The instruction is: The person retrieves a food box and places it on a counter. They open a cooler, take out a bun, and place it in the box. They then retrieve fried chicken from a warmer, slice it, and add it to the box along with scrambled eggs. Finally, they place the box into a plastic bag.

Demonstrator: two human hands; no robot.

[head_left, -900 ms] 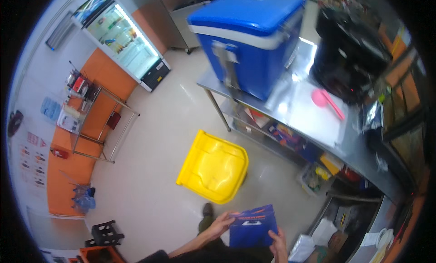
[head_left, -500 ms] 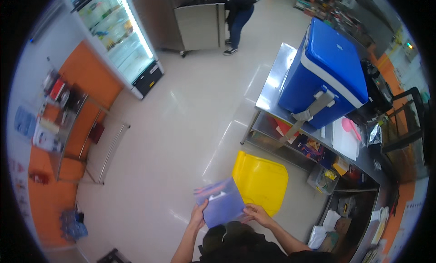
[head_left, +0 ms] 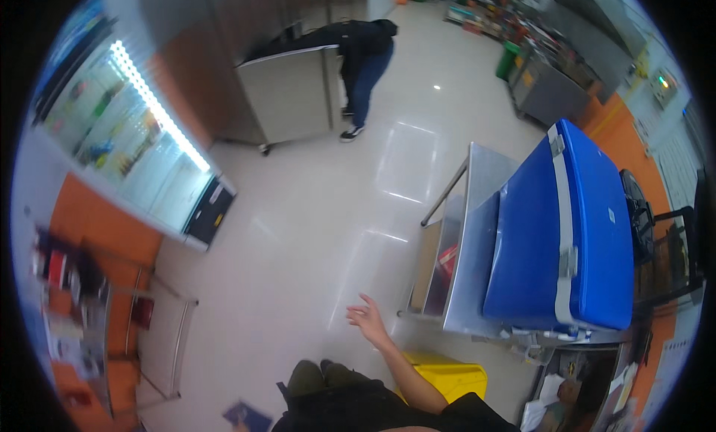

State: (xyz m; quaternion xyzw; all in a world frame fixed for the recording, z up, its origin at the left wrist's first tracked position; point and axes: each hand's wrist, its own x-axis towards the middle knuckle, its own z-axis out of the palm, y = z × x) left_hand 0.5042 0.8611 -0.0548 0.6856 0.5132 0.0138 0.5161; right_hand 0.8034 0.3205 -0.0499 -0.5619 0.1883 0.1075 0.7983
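Note:
My right hand (head_left: pixel 369 324) is stretched out over the floor in front of me, holding nothing, its fingers apart. At the bottom edge, a sliver of my left hand (head_left: pixel 239 427) shows against a purple-blue plastic folder (head_left: pixel 253 416), which it grips low at my left side. Most of that hand is cut off by the picture's edge. A yellow plastic object (head_left: pixel 447 375), perhaps a bin, stands on the floor beside my right forearm, which partly covers it. To the right of my right hand is a steel table (head_left: pixel 473 283) bearing a large blue cooler box (head_left: pixel 533 245).
A person (head_left: pixel 365 66) in dark clothes bends behind an open steel door (head_left: pixel 291 96) ahead. A lit glass-door fridge (head_left: pixel 134 148) stands at the left, with a metal rack (head_left: pixel 179 350) nearer me. Steel kitchen equipment (head_left: pixel 548 85) lines the far right.
My right hand has let go of the folder and reached forward. The left hand has carried the folder down to the left. My view has turned, with the cooler now closer.

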